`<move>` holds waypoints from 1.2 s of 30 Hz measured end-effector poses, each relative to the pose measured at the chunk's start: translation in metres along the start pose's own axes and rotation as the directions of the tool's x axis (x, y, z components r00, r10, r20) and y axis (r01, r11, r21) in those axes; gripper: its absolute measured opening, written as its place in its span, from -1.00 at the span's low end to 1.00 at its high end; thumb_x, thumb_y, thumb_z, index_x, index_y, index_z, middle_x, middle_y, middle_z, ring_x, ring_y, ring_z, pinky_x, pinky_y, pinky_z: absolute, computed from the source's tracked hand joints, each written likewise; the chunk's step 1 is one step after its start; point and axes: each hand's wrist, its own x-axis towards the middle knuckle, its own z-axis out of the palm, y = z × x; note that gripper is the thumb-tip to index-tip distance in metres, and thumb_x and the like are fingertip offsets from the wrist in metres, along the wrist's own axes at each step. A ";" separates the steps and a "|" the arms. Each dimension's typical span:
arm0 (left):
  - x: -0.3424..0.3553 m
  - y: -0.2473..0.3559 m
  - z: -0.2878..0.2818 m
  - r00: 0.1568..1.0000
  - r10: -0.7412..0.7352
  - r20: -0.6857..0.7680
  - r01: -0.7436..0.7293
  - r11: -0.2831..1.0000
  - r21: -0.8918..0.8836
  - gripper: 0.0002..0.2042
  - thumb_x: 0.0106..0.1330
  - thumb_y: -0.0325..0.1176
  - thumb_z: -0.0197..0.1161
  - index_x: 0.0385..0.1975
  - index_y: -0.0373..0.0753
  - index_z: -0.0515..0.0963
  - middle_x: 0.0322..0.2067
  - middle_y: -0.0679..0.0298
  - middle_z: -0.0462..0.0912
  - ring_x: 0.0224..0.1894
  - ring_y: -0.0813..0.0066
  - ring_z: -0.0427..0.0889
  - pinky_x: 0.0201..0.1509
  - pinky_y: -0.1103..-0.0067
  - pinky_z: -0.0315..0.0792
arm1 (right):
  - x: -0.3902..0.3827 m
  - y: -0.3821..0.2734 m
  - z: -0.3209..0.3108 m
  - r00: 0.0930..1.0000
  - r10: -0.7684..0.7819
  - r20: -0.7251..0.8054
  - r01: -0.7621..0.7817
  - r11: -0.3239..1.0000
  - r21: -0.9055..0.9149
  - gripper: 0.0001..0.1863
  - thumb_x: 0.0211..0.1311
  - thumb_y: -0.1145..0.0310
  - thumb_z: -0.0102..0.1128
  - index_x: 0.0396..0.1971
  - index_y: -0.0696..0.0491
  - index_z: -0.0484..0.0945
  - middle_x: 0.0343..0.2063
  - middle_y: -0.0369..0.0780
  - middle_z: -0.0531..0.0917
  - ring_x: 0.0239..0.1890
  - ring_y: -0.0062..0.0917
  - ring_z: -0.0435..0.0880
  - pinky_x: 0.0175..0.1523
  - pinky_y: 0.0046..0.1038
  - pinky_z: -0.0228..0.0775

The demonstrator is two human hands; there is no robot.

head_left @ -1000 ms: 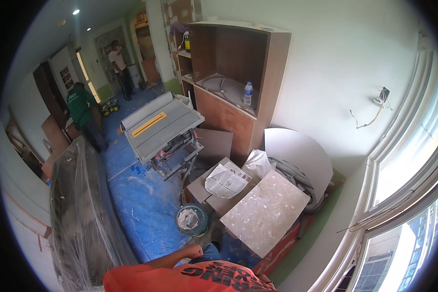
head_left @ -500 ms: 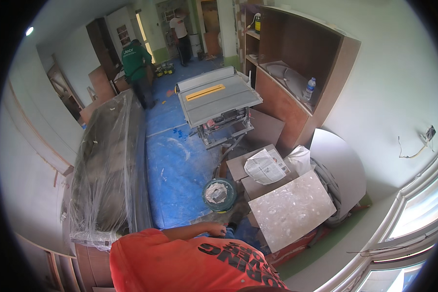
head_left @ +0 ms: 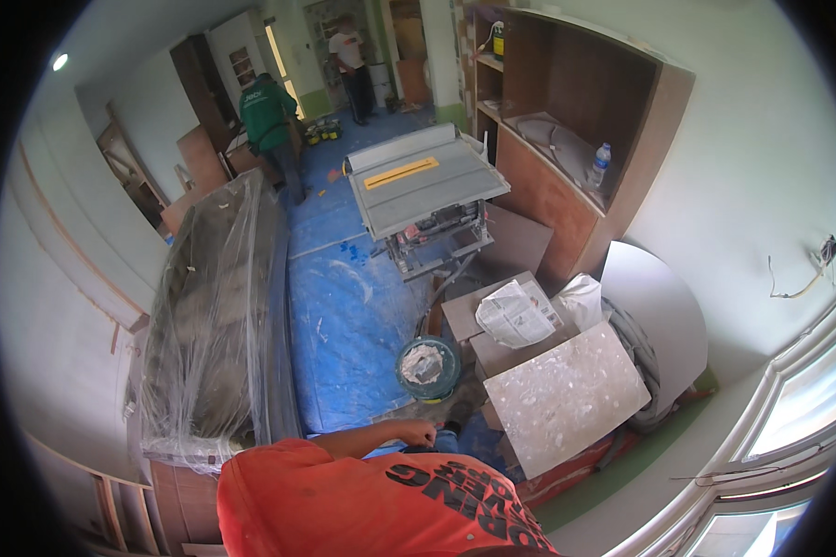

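My left hand (head_left: 418,433) is closed in front of my waist, its bent arm coming out of an orange-red shirt sleeve. What the fingers hold, if anything, is too small to tell. Just beyond it stands a dark green round bucket (head_left: 453,368) with a pale, crumpled-looking mass (head_left: 423,364) inside. A speckled pale board (head_left: 567,401) lies to the right of the hand, on top of a stack. My right hand is out of view.
A table saw (head_left: 418,190) stands ahead on blue floor sheeting (head_left: 339,343). Plastic-wrapped furniture (head_left: 218,306) lines the left. Newspaper (head_left: 515,314) lies on boards at right, near a wooden cabinet (head_left: 567,186) holding a bottle (head_left: 600,164). Two people (head_left: 267,116) are farther back.
The whole view has shifted slightly, so things sit a little farther right. My left hand stays closed at my waist. The people at the back remain in nearly the same places.
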 end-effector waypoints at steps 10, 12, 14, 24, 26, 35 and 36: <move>0.007 -0.004 0.009 0.998 -0.058 -0.014 0.057 0.996 -0.074 -0.70 0.40 -0.10 0.36 -0.15 -0.22 0.71 -0.26 0.19 0.78 -0.24 0.38 0.72 -0.11 0.39 0.54 | -0.006 0.007 0.003 1.000 -0.008 0.013 0.008 1.000 -0.006 -0.57 0.26 0.00 0.18 -0.05 -0.04 0.71 -0.14 0.05 0.75 -0.04 0.00 0.73 0.00 -0.07 0.59; 0.009 -0.004 0.009 0.996 -0.090 0.003 0.090 0.991 -0.104 -0.69 0.41 -0.07 0.35 -0.13 -0.21 0.71 -0.27 0.20 0.78 -0.24 0.39 0.71 -0.12 0.39 0.55 | -0.007 0.007 0.004 1.000 -0.007 0.012 0.007 1.000 -0.004 -0.57 0.27 0.00 0.17 -0.03 -0.04 0.70 -0.13 0.05 0.75 -0.03 0.01 0.73 0.01 -0.07 0.58; 0.009 -0.005 0.009 0.994 -0.105 0.026 0.108 0.988 -0.112 -0.66 0.43 -0.04 0.34 -0.11 -0.21 0.70 -0.27 0.20 0.78 -0.24 0.40 0.71 -0.13 0.39 0.55 | -0.007 0.008 0.005 1.000 -0.010 0.012 0.010 1.000 -0.006 -0.57 0.27 0.00 0.17 -0.02 -0.04 0.70 -0.12 0.05 0.74 -0.03 0.01 0.73 0.01 -0.07 0.58; 0.008 -0.015 0.021 0.998 -0.034 -0.049 0.028 0.992 -0.121 -0.62 0.39 0.01 0.37 -0.10 -0.21 0.70 -0.18 0.15 0.76 -0.13 0.29 0.71 -0.03 0.39 0.54 | -0.016 0.022 0.019 0.999 -0.036 0.006 0.036 0.999 0.007 -0.55 0.29 0.00 0.16 0.03 -0.05 0.69 -0.09 0.07 0.74 0.01 0.02 0.72 0.04 -0.06 0.57; 0.007 -0.015 0.021 0.996 -0.063 -0.059 0.057 0.993 -0.101 -0.62 0.41 0.02 0.36 -0.07 -0.20 0.69 -0.19 0.16 0.76 -0.14 0.31 0.71 -0.03 0.39 0.55 | -0.015 0.026 0.023 0.999 -0.051 0.001 0.051 0.999 0.008 -0.55 0.29 0.01 0.16 0.04 -0.05 0.68 -0.08 0.07 0.73 0.02 0.03 0.72 0.05 -0.06 0.57; 0.007 -0.015 0.021 0.996 -0.058 -0.061 0.052 0.993 -0.103 -0.63 0.40 0.00 0.37 -0.09 -0.20 0.70 -0.19 0.16 0.78 -0.14 0.29 0.72 -0.04 0.39 0.55 | -0.017 0.057 0.047 0.986 -0.165 -0.026 0.166 0.986 0.017 -0.54 0.30 0.02 0.16 0.08 -0.05 0.68 -0.05 0.09 0.73 0.04 0.04 0.71 0.07 -0.05 0.56; 0.007 -0.015 0.024 0.998 -0.042 -0.052 0.038 0.995 -0.090 -0.63 0.39 0.01 0.37 -0.10 -0.20 0.71 -0.20 0.16 0.78 -0.14 0.29 0.73 -0.04 0.39 0.55 | -0.019 0.061 0.050 0.987 -0.158 -0.018 0.158 0.987 0.014 -0.54 0.30 0.03 0.16 0.08 -0.05 0.68 -0.06 0.09 0.73 0.04 0.04 0.71 0.08 -0.05 0.56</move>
